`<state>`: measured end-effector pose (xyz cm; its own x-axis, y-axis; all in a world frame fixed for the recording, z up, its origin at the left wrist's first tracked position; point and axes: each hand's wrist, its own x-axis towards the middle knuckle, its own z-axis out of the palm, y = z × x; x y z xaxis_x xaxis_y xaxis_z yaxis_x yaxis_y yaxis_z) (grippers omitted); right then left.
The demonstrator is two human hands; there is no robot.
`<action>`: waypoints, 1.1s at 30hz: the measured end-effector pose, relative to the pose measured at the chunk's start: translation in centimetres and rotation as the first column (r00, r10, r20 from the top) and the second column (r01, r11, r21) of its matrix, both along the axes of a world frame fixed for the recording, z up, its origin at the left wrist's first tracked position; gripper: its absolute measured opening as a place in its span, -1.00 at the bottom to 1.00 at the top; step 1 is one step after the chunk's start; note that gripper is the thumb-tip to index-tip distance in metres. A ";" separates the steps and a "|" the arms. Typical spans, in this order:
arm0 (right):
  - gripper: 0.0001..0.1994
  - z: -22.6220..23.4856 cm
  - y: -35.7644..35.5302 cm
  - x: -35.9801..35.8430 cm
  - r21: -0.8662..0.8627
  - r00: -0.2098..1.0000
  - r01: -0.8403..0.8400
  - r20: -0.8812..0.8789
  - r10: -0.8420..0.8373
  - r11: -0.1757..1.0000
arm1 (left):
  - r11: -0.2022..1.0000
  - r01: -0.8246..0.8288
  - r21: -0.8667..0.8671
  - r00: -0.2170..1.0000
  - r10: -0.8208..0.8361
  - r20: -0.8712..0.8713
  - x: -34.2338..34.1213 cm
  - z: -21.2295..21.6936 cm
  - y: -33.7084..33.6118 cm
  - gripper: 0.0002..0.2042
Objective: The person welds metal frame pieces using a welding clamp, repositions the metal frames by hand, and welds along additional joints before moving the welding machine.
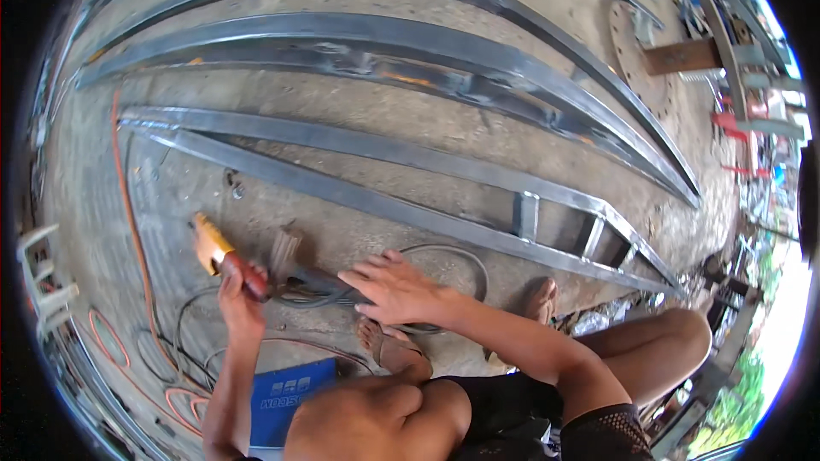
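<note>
My left hand is closed around the red rear part of a red-and-yellow hand tool. The tool's yellow front points to the far left, over the concrete floor; its exact kind is unclear. My right hand hovers with fingers stretched and apart, holding nothing, above a dark coiled cable. Just right of the tool stands a small worn metal piece. Beyond both hands lies a long welded frame of square steel tube, narrow at its left end and braced by short crosspieces at the right.
More long steel tubes lie farther off across the floor. An orange hose and cables run along the left. A blue box sits beside my leg. Left stands a pale plastic stool; a rusty beam lies far right.
</note>
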<state>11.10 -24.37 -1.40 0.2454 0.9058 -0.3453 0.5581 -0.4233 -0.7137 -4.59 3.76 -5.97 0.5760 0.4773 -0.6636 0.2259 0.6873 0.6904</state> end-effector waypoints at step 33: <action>-0.83 0.1 -16.6 7.9 0.152 0.648 0.736 0.127 -0.751 0.660 | 0.965 -0.253 0.070 0.967 0.253 0.009 -1.3 -0.4 1.6 -0.58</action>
<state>19.00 -40.96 -1.30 0.8938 0.4150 -0.1699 0.1910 -0.6950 -0.6931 -5.94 5.38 -6.42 0.4307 0.6528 -0.6232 0.0505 0.6720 0.7389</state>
